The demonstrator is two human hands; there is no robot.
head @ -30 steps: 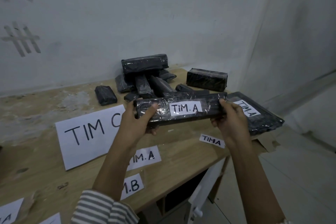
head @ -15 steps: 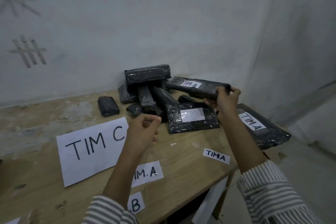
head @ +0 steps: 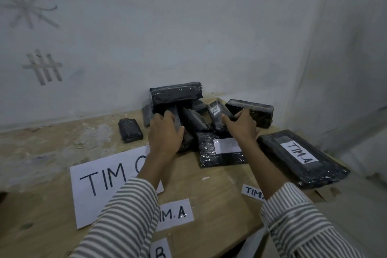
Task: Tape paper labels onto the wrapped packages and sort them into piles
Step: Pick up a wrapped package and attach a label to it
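Both my arms, in striped sleeves, reach across the tabletop [head: 209,190] into the heap of black wrapped packages [head: 192,119] against the wall [head: 188,27]. My left hand [head: 165,134] lies on the left side of the heap, its fingers curled round an unlabelled package [head: 186,140] that leans there. My right hand [head: 240,126] is on the heap's right side, its fingers curled over the narrow labelled package [head: 215,111], which lies tilted among the others with its white label facing up; the writing on it is too small to read. A long package [head: 176,93] tops the heap, a thick block package [head: 257,111] lies just behind my right hand, and a small package [head: 129,133] sits apart to the left. Under my right wrist lies a flat package [head: 209,153] with a pale label whose writing I cannot read. At the right edge of the tabletop is a large flat package [head: 303,161] marked TIM.A. Nearer me lie a big white TIM C sheet [head: 100,184], partly under my left forearm, a loose TIM.A label [head: 178,213], a smaller TIMA label [head: 251,191] beside my right sleeve, and a label ending in B [head: 161,251] at the near edge. Grey tape marks [head: 44,67] are stuck on the wall to the left.
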